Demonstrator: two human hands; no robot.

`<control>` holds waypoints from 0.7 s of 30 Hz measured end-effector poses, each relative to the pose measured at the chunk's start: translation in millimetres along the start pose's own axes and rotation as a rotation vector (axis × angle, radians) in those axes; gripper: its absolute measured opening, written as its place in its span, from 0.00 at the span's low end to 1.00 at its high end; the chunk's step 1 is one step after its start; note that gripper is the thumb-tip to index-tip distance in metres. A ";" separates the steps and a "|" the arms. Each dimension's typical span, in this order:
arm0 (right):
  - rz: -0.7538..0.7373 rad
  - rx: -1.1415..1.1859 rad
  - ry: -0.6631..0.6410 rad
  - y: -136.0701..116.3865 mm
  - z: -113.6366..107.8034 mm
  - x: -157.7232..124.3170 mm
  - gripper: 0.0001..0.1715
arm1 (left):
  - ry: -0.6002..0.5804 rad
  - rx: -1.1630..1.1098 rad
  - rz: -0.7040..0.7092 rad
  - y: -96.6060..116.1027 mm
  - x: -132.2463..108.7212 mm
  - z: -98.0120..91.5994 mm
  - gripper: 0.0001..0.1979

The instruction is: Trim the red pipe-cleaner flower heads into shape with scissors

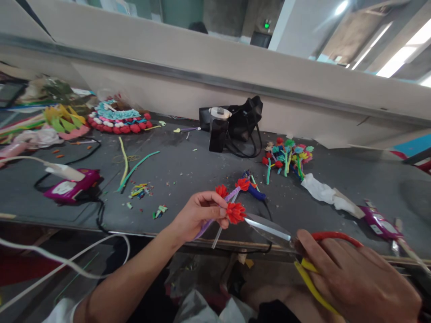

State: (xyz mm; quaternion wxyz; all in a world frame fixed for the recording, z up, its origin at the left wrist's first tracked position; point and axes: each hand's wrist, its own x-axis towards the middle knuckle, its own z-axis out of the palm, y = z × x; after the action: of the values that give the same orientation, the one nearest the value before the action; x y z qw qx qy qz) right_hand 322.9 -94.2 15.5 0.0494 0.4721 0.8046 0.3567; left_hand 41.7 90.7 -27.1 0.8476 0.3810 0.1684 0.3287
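My left hand is closed around a small bunch of stems tipped with red paper flowers, held just above the near edge of the dark grey table. My right hand grips scissors with a red and a yellow handle loop. The silver blades point left, and their tip touches the lowest red flower.
A pink glue gun with a black cord lies at the left. A black bag and a dark phone stand at the back. Finished coloured flowers, a white cloth, green strips and paper scraps lie about.
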 end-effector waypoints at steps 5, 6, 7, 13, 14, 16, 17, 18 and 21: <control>-0.020 -0.013 -0.011 1.2 1.2 -1.2 0.24 | 0.012 -0.002 -0.021 -0.1 0.2 0.4 0.08; -0.015 -0.015 -0.010 0.8 1.3 -0.7 0.24 | 0.012 -0.004 -0.025 -0.3 0.4 0.4 0.08; -0.009 -0.017 -0.008 0.4 1.2 -0.1 0.23 | 0.013 -0.005 -0.027 -0.5 0.6 0.4 0.08; -0.020 -0.018 0.020 0.1 -0.7 4.2 0.22 | 0.010 -0.002 -0.025 -0.9 0.4 0.0 0.08; -0.022 -0.018 0.022 0.4 -1.0 4.5 0.22 | 0.009 -0.002 -0.027 -0.8 0.3 0.0 0.08; -0.025 -0.011 0.026 0.6 -1.5 4.8 0.21 | 0.008 -0.003 -0.034 -0.5 -0.1 0.3 0.08; -0.020 -0.006 0.025 0.6 -1.7 4.7 0.21 | 0.007 -0.004 -0.037 -0.4 -0.3 0.5 0.08; -0.011 0.000 0.029 0.5 -1.8 4.5 0.21 | 0.007 -0.004 -0.040 -0.3 -0.4 0.7 0.07; 0.012 0.008 0.034 -0.2 -1.8 3.4 0.20 | 0.007 0.002 -0.037 -0.4 -0.3 0.8 0.07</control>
State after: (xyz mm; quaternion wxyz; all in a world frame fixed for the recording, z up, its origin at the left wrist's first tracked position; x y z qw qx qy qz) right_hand 320.2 -92.5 17.6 0.0317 0.4708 0.8041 0.3616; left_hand 42.1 89.8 -26.9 0.8525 0.3776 0.1788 0.3141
